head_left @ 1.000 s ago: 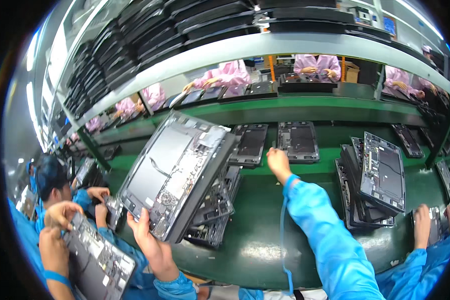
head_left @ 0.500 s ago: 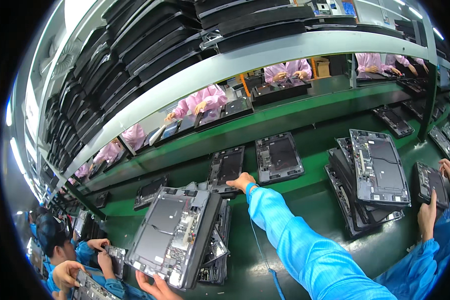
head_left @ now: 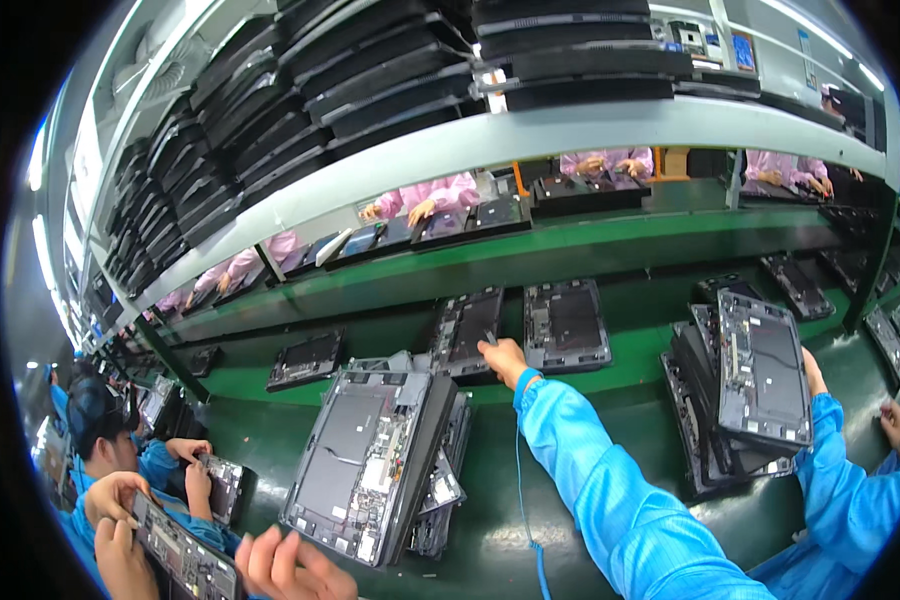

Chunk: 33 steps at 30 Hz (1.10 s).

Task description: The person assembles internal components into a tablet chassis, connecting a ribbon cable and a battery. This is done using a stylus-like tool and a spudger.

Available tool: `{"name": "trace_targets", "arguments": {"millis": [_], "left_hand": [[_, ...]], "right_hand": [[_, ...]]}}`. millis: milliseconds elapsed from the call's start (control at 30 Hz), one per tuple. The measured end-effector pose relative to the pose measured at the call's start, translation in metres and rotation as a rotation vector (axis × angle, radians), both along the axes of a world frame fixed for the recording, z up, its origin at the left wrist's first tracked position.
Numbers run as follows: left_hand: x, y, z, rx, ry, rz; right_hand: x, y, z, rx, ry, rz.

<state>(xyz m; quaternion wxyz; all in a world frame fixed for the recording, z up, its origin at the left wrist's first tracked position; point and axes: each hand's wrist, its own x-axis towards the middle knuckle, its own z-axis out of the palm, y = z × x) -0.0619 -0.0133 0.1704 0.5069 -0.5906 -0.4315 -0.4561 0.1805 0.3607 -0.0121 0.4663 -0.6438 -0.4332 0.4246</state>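
Note:
My right hand [head_left: 506, 361] reaches forward in a blue sleeve and grips the near right edge of an opened tablet-like device [head_left: 462, 325], whose dark battery and circuit board show. Its fingertips under the edge are hidden. To the right of it lies another such device [head_left: 566, 325], not touched. My left hand [head_left: 295, 568] is at the lower edge of view, slightly blurred, holding nothing, its fingers apart. Just beyond those fingers stands a tilted stack; its top opened device [head_left: 358, 462] shows a battery and a circuit board.
At right, a co-worker's hand [head_left: 815, 372] touches the top device of another stack [head_left: 765, 372]. Co-workers at lower left handle a device [head_left: 185, 548]. A coiled blue cord [head_left: 538, 552] hangs from my right wrist. A shelf beam [head_left: 530, 130] crosses ahead, loaded with black panels.
My left hand has come off the lower edge of the left stack's top device. My right hand stays at the same device. At right, a co-worker's hand has moved onto the stack.

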Motion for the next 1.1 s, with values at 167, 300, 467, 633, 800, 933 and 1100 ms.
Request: {"name": "trace_targets", "arguments": {"millis": [167,300,467,633,800,933,1100], "left_hand": [[0.050,0.021,-0.003,-0.403,0.045,-0.478],[0.033,0.074,0.070,-0.829,-0.164,-0.545],[0.084,0.181,0.152,-1.229,-0.064,-0.407],[0.062,0.313,0.147,-1.758,0.129,-0.118],[0.029,0.473,0.030,-1.669,0.268,0.368],[-0.026,0.498,-0.058,-1.867,0.041,0.565],[-0.016,0.491,-0.092,-2.469,-0.632,0.172]], "right_hand": [[0.021,0.008,-0.019,-0.038,-0.087,-0.075],[0.007,0.026,-0.033,0.006,-0.185,-0.212],[-0.028,0.018,-0.026,0.041,0.267,0.065],[-0.052,0.027,-0.021,0.027,0.361,-0.005],[-0.030,0.022,-0.038,-0.057,0.371,0.042],[-0.035,0.007,-0.031,-0.034,0.319,0.101],[-0.046,0.019,-0.032,0.065,0.220,0.189]]}}
